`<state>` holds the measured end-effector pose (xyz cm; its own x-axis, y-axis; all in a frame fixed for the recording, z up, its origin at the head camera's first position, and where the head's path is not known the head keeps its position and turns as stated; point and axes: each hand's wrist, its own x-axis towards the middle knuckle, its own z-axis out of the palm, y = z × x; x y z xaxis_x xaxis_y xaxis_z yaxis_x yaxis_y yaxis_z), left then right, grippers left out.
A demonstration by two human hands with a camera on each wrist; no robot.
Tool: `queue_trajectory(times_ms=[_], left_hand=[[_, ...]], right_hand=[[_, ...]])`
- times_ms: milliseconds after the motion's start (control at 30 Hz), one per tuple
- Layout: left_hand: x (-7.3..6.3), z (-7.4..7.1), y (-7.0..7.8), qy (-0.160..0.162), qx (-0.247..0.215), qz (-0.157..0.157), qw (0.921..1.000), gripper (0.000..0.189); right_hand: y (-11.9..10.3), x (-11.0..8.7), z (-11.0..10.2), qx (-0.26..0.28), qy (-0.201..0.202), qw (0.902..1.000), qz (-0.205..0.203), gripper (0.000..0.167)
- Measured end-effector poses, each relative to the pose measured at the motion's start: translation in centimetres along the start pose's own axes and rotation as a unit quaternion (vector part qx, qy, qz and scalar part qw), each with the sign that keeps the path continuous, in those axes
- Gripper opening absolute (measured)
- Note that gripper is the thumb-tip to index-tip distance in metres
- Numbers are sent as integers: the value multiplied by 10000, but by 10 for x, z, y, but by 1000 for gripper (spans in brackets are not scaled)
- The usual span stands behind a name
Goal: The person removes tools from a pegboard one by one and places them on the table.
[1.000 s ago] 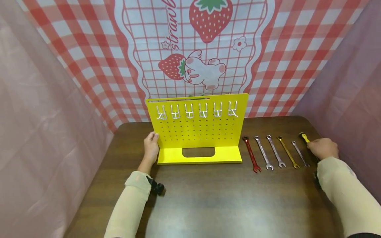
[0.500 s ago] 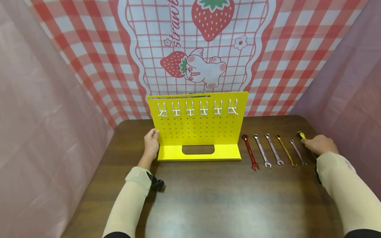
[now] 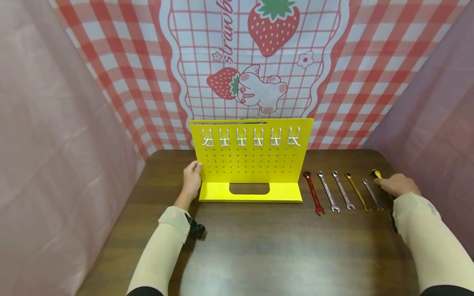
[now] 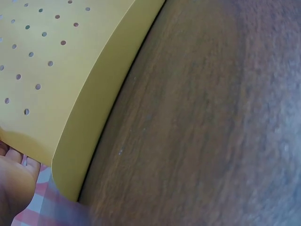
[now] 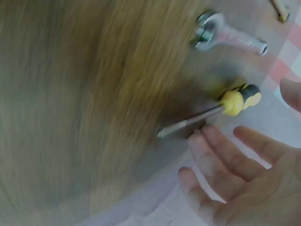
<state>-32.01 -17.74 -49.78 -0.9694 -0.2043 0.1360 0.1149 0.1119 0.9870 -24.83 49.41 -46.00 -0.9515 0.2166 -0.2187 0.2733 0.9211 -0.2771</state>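
Observation:
My left hand [image 3: 191, 179] grips the left edge of a yellow pegboard stand [image 3: 252, 174], which stands upright on its base. In the left wrist view, the fingers [image 4: 16, 162] reach behind the panel's edge. A row of several white metal hooks [image 3: 258, 137] crosses the board's upper part. At the table's right side my right hand [image 3: 400, 185] is over a screwdriver [image 5: 233, 102] with a yellow and black handle. In the right wrist view the fingers are spread beside its shaft and the thumb is apart from the handle.
Several wrenches lie in a row between board and screwdriver: a red wrench [image 3: 314, 193], silver ones, including a small wrench [image 3: 372, 194], and a gold-coloured wrench [image 3: 358, 192]. A checked strawberry cloth [image 3: 266, 82] hangs behind the brown table [image 3: 259, 246], with pink curtains at both sides.
The head view has shifted slightly, so the board appears a little farther right. My left hand stays at the board's edge, and my right hand remains by the screwdriver, slightly nearer the small wrench.

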Motion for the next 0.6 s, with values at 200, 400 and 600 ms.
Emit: queue_trajectory(times_ms=[200,400,600], left_hand=[[3,-4,1,25,179,4,9998,27],[-4,-19,3,-388,1396,-275,9891,35],[-32,-36,7,-794,3825,-165,9204,53]], right_hand=[[-21,1,16,117,273,9994,175,94],[-64,-7,25,246,737,9946,-692,89],[-119,-22,25,305,666,9826,-1705,85]])
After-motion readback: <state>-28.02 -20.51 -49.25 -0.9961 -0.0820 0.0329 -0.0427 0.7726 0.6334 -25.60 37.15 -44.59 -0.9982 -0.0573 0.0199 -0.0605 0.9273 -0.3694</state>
